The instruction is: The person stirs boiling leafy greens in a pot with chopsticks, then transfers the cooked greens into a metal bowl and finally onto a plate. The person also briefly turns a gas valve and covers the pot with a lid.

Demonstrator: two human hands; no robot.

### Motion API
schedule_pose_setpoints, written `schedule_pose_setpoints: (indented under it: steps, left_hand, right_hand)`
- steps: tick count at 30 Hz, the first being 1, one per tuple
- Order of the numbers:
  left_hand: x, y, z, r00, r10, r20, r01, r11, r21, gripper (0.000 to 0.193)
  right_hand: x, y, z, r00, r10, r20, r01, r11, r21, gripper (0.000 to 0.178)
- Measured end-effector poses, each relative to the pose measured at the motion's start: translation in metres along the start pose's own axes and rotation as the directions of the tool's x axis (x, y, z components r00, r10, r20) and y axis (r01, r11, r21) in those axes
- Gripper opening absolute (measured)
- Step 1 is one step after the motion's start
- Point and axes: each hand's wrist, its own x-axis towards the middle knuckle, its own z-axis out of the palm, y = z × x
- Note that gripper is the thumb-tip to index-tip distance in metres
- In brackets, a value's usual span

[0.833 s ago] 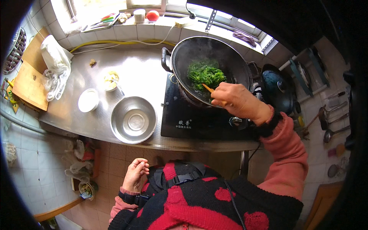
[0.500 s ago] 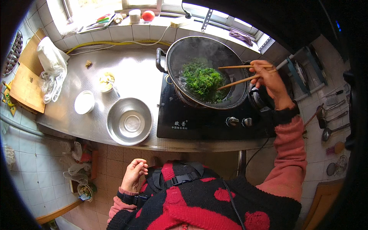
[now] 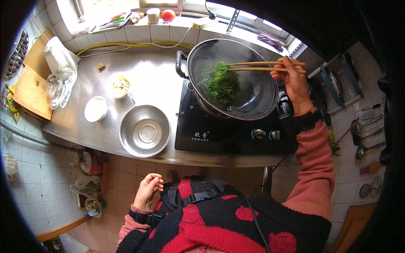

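Observation:
Above the wok's right rim, my right hand (image 3: 292,82) is closed around a pair of wooden chopsticks (image 3: 257,66). Their tips pinch a clump of green leafy vegetables (image 3: 221,86), lifted in part from the rest in the wok. Steam rises from the dark wok (image 3: 253,107), which sits on a black gas stove (image 3: 228,141). Down by my body, beyond the counter's front edge, my left hand (image 3: 148,189) hangs with its fingers curled together and nothing visible in them.
On the steel counter (image 3: 80,122) stand a metal basin (image 3: 125,141), a white bowl (image 3: 96,109) and a small bowl of chopped pieces (image 3: 120,86) with a spoon. A plastic bag (image 3: 63,67) and cutting board (image 3: 31,97) are at left. Ladles (image 3: 360,152) hang on the right wall.
The chopsticks have closed together and moved up, gathering the greens towards the wok's far left side. My right hand has shifted slightly up. My left hand stays put.

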Motion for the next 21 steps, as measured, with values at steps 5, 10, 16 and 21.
schedule_pose_setpoints:
  steps: [5, 10, 16, 21]
  left_hand:
    - [-0.001, 0.002, 0.002, 1.000, 0.005, 0.007, -0.005, 1.000, -0.001, 0.012]
    - [-0.002, -0.001, -0.005, 1.000, 0.012, 0.010, -0.012, 0.999, -0.046, 0.012]
    - [0.002, -0.002, -0.008, 1.000, 0.008, -0.007, -0.008, 0.999, -0.032, 0.012]
    - [0.007, -0.002, -0.007, 0.999, 0.012, 0.032, -0.011, 1.000, -0.025, 0.013]
  right_hand:
    - [-0.010, -0.004, 0.051, 0.973, 0.039, 0.227, -0.029, 0.999, -0.045, 0.023]
    - [-0.014, 0.015, 0.068, 0.923, 0.215, 0.321, -0.147, 0.964, -0.224, 0.021]
    - [-0.011, -0.012, 0.050, 0.941, 0.216, 0.260, -0.101, 0.913, -0.396, 0.020]
    - [0.016, -0.028, 0.034, 0.989, 0.117, 0.093, -0.092, 0.968, -0.233, 0.021]
